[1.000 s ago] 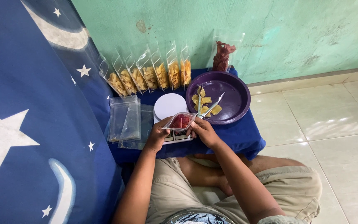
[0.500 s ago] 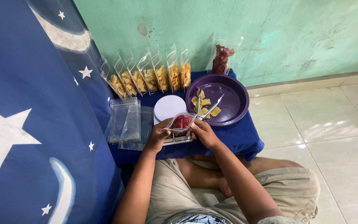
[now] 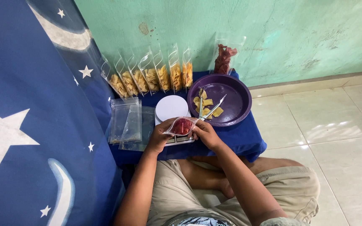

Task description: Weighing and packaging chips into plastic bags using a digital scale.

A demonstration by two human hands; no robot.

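Clear plastic pouch [image 3: 182, 126] w/ red chips: left hand [image 3: 159, 136] & right hand [image 3: 206, 133] grip clenched on it.

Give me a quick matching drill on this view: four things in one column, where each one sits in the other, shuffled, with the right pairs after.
Things:
1. small bag of red chips
2. tongs
3. filled bags of yellow chips
4. empty clear bags

Places:
A. lined up leaning against the green wall
B. flat on the blue cloth, beside the white scale
C. held between the left hand and right hand
D. resting in the purple bowl

Pairs: 1-C, 2-D, 3-A, 4-B
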